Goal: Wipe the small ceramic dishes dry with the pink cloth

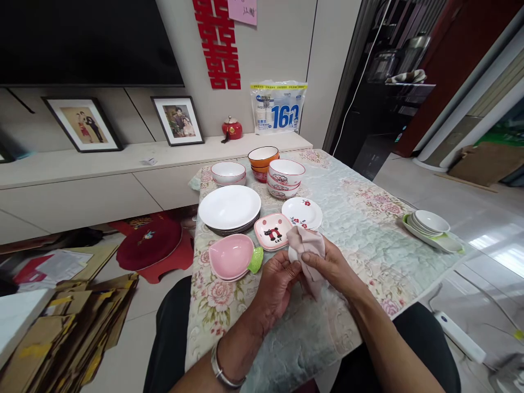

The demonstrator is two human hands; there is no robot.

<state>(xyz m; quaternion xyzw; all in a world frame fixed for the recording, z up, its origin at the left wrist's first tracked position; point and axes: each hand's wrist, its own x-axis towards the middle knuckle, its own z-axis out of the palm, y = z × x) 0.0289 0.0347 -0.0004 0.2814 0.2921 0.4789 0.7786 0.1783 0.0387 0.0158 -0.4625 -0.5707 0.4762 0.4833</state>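
Note:
Above the near part of the table, my left hand (280,278) pinches the edge of a small white dish (292,255), most of which is hidden. A pale pink cloth (305,243) covers it, gripped by my right hand (325,262) with the thumb pressed on top. Just beyond my hands lies a square cat-patterned dish (272,231). To the left are stacked pink peach-shaped bowls (231,256) with a green leaf handle. A white plate with red flowers (302,213) lies behind the cloth.
White plates (230,207) are stacked at the left, with white bowls (228,172), orange bowls (263,156) and red-rimmed bowls (285,174) behind. Small white bowls on a green-edged dish (432,224) stand near the right edge. A red stool (153,245) and flattened cardboard (69,322) are left.

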